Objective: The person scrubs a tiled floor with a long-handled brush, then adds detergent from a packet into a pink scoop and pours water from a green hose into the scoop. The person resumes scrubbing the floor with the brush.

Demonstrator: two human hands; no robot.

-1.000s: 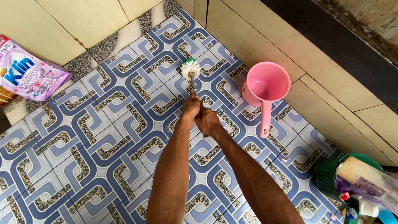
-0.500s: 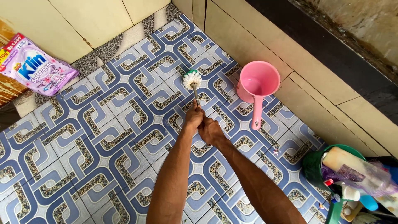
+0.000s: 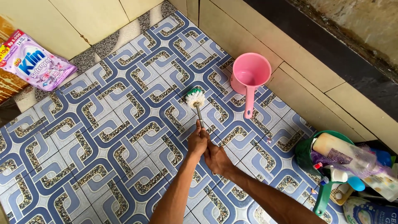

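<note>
A scrubbing brush with a green and white bristle head (image 3: 195,97) and a thin grey handle rests its bristles on the blue patterned floor tiles (image 3: 103,137). My left hand (image 3: 197,141) grips the handle higher up, and my right hand (image 3: 216,158) grips it just behind and below. Both arms reach in from the bottom of the view. A pink water dipper (image 3: 250,76) with a long handle stands to the right of the brush head, apart from it.
A purple detergent pouch (image 3: 36,62) lies at the far left by the cream wall. A low tiled ledge (image 3: 315,83) runs along the right. A green bucket (image 3: 309,153) holding bottles and cleaning supplies stands at the lower right.
The brush head and both hands have shifted slightly on the tiles while the view tilted; the grip on the handle is unchanged.
</note>
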